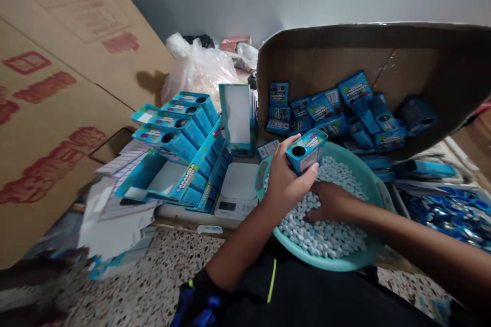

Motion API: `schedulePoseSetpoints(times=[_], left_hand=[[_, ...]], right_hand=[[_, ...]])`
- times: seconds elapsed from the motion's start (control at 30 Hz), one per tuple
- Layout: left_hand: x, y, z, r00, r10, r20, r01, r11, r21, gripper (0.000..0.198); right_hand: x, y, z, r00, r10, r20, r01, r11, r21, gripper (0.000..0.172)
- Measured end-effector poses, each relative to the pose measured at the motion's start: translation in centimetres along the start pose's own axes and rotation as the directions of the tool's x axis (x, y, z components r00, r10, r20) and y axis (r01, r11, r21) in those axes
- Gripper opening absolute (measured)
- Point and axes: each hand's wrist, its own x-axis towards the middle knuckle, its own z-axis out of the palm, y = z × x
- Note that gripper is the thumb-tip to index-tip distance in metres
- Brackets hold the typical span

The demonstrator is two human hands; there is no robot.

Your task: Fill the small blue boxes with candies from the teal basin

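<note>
Box: we have the box (308, 149) in our left hand (286, 176), its dark round hole tilted up toward us.
Left grip: thumb on the near side, fingers round the far side, closed firmly about the box.
Right grip: our right hand (332, 202) is partly sunk in the pellets (320, 242), just below and right of the box; we cannot tell whether its buried fingers are clasping any.
Basin: directly under both grips we see the green basin (330, 264), holding the pellets.
Scale: left of the left grip, near the basin, sits the scale (238, 181).
Tray: farther left of that grip, past the scale, a blue tray (187, 178) carries a slanting row of packs (174, 135).
Stack: beyond the scale, left of and past the left grip, we see upright blue-edged trays (237, 115).
Carton: past the grips and to the right, an open carton (406, 51) holds loose blue boxes (322, 108).
Lids: well right of the right grip lie blue and silver pieces (448, 214).
In the way: our right forearm crosses the basin's right side, and our left forearm hides part of its near left rim.
</note>
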Motion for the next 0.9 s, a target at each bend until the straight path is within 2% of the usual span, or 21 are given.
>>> schedulePoseSetpoints(times=[0.1, 0.23, 0.4, 0.53, 0.6, 0.7, 0.77, 0.9], left_hand=[[0.5, 0.7, 0.4, 1.0, 0.016, 0.004, -0.016, 0.998, 0.055, 0.059], [0.8, -1.0, 0.7, 0.999, 0.051, -0.016, -0.05, 0.994, 0.101, 0.049], [1.2, -2.6, 0.1, 0.989, -0.064, 0.131, 0.059, 0.998, 0.038, 0.05], [1.1, -2.2, -0.3, 0.948, -0.155, 0.277, 0.208, 0.963, -0.173, 0.042], [1.0, -2.0, -0.6, 0.914, -0.155, 0.374, 0.262, 0.931, -0.254, 0.053], [0.8, -1.9, -1.2, 0.883, -0.101, 0.459, 0.243, 0.934, -0.262, 0.084], [0.5, -1.9, -1.5, 0.877, -0.064, 0.476, 0.182, 0.961, -0.208, 0.098], [0.2, -2.0, -1.4, 0.897, -0.019, 0.441, 0.07, 0.992, -0.101, 0.111]], right_hand=[[0.4, -0.1, -0.1, 0.998, 0.03, -0.047, -0.03, 1.0, 0.003, 0.056], [0.5, 0.1, -0.5, 0.994, 0.023, -0.111, -0.016, 0.997, 0.069, 0.049], [0.1, 0.8, -0.8, 0.981, 0.0, -0.193, 0.039, 0.979, 0.198, 0.038], [-0.4, 1.5, -0.6, 0.962, -0.026, -0.273, 0.122, 0.932, 0.342, 0.029], [-0.7, 1.7, -0.7, 0.955, -0.039, -0.294, 0.159, 0.904, 0.396, 0.028], [-0.9, 1.8, -1.1, 0.947, -0.026, -0.32, 0.168, 0.89, 0.425, 0.022], [-1.0, 1.9, -1.6, 0.932, 0.006, -0.363, 0.168, 0.879, 0.446, 0.019], [-1.1, 2.0, -2.4, 0.875, 0.143, -0.462, 0.157, 0.819, 0.552, 0.021]])
